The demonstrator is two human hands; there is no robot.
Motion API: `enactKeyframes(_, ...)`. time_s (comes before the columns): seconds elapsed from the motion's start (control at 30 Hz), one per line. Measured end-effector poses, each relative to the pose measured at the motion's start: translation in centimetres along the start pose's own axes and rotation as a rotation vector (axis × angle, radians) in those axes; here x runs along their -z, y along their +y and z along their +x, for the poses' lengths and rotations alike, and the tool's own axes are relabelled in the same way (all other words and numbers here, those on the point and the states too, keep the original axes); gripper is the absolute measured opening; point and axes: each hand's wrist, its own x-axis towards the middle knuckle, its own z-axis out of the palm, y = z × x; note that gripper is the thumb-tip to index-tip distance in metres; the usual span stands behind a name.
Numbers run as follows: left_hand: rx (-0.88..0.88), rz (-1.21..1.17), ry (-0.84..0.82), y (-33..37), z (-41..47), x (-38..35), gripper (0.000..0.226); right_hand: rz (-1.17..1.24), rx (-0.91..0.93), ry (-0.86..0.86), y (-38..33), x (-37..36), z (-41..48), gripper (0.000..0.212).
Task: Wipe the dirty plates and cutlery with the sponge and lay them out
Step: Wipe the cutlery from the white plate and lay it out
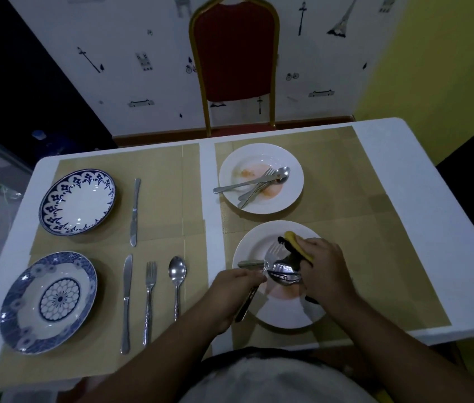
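Left hand (230,289) fingers curl round a fork (272,254) handle, with the tines over the stained white plate (247,245). Right hand (324,266) fingers clamp the yellow sponge (292,239) against cutlery just beside the left fingertips. Beyond the 2 hands, 1 more dirty plate (294,170) holds cutlery.

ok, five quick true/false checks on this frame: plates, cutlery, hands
1. The right hand holds the yellow-and-black sponge over the near white round plate. True.
2. The far white round plate is clean. False: orange smears and dirty steel cutlery lie on it.
3. A steel knife, fork and spoon lie beside the near blue-patterned plate. True.
4. The left hand is empty. False: its grip is on the cutlery bunch over the near plate.
5. A spoon lies beside the far blue-rimmed plate. False: only a lone steel knife.
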Motion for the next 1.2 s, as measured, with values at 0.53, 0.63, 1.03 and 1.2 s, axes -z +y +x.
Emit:
enactKeyframes(0.53, -0.272, -0.074, 0.132, 4.1, -1.2, 2.3, 0.014, 0.114, 0.218, 0.001, -6.0, 0.7, 0.9, 0.063)
enactKeyframes(0.63, -0.26, -0.083, 0.208, 3.2, -1.1, 4.1, 0.013, 0.111, 0.246, -0.076, -7.4, -0.2, 0.7, 0.062)
enactKeyframes(1.03, -0.193, -0.114, 0.397, 4.3, 5.4, 16.7, 0.014, 0.124, 0.276, -0.202, -16.5, -8.2, 5.0, 0.062)
enactKeyframes(1.2, -0.248, 0.096, 0.49, 7.2, 11.3, 22.3, 0.028, 0.07, 0.161, -0.202, -18.6, -12.6, 9.1, 0.058)
